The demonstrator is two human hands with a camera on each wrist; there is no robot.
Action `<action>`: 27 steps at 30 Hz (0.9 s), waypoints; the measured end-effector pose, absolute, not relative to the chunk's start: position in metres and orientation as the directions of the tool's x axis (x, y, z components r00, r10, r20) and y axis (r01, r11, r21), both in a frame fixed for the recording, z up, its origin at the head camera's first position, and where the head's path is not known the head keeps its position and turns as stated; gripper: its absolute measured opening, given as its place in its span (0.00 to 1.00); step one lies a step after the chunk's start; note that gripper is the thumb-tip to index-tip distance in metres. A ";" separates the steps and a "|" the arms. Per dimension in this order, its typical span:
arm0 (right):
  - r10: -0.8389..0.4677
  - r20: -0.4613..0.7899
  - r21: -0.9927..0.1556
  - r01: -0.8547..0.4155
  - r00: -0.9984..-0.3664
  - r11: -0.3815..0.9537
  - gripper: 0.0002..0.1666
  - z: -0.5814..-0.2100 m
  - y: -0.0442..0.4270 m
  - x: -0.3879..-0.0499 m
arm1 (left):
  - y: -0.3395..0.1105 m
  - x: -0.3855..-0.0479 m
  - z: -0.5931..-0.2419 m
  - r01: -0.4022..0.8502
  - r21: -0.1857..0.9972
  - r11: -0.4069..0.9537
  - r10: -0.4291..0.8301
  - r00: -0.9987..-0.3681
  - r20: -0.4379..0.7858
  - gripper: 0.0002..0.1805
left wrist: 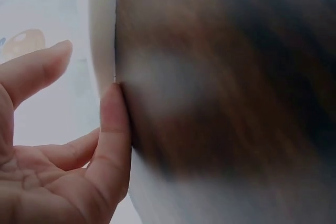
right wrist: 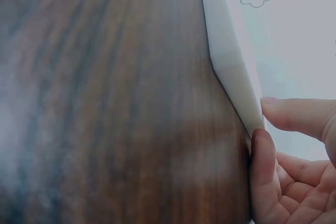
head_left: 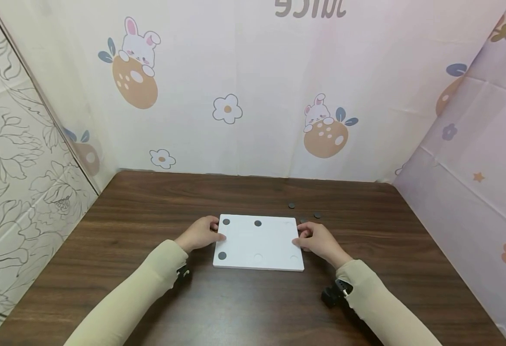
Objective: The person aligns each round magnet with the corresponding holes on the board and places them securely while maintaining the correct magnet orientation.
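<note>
A white rectangular board (head_left: 259,240) lies on the brown table in the head view. Three dark round discs sit on it: one at the back left (head_left: 226,221), one at the back middle (head_left: 258,223) and one at the front left (head_left: 222,255). Three faint circular outlines mark its other spots. My left hand (head_left: 201,234) touches the board's left side with a fingertip; in the left wrist view its thumb (left wrist: 52,64) is raised, apart from the board. On the right side, my right hand (head_left: 321,241) pinches the edge between thumb (right wrist: 294,116) and finger.
Beyond the board's back right corner lie loose dark discs, one farther back (head_left: 291,205), one to the right (head_left: 317,215) and one close to my right hand (head_left: 302,221). Patterned curtains (head_left: 235,139) stand along the table's back and sides.
</note>
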State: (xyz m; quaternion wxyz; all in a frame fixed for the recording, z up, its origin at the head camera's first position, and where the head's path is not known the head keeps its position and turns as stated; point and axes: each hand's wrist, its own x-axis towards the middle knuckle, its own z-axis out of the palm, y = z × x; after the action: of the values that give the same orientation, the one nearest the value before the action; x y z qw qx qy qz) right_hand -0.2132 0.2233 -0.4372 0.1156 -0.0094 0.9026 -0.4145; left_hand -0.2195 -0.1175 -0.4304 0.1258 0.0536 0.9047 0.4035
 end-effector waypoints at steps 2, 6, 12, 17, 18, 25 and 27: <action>-0.112 -0.199 -0.750 0.077 -0.974 0.657 0.30 -0.438 0.223 -0.213 | -0.117 -0.220 -0.430 0.017 0.733 0.680 0.217 -0.960 -0.179 0.32; -0.112 -0.196 -0.748 0.075 -0.974 0.660 0.30 -0.438 0.223 -0.214 | -0.117 -0.221 -0.431 0.059 0.717 0.694 0.254 -0.952 -0.168 0.34; -0.137 -0.201 -0.759 0.066 -0.970 0.648 0.30 -0.438 0.225 -0.214 | -0.117 -0.221 -0.431 0.060 0.707 0.705 0.265 -0.947 -0.183 0.34; -0.151 -0.200 -0.781 0.064 -0.968 0.621 0.29 -0.436 0.228 -0.213 | -0.117 -0.221 -0.430 0.050 0.711 0.701 0.267 -0.943 -0.197 0.35; -0.153 -0.199 -0.784 0.064 -0.968 0.617 0.28 -0.436 0.229 -0.213 | -0.117 -0.222 -0.431 0.050 0.713 0.700 0.268 -0.943 -0.196 0.35; -0.168 -0.174 -0.773 0.029 -0.970 0.634 0.21 -0.434 0.232 -0.214 | -0.118 -0.224 -0.434 0.049 0.721 0.691 0.265 -0.945 -0.190 0.34; -0.168 -0.159 -0.770 0.016 -0.973 0.638 0.19 -0.432 0.234 -0.214 | -0.118 -0.223 -0.434 0.047 0.721 0.691 0.262 -0.946 -0.190 0.34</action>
State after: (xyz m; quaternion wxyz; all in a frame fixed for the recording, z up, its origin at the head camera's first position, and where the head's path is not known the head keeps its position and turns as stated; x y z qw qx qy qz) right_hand -0.2145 0.2336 -0.4323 0.1085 -0.0422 0.8986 -0.4231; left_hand -0.2234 -0.1175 -0.4335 0.1402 0.0851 0.9088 0.3836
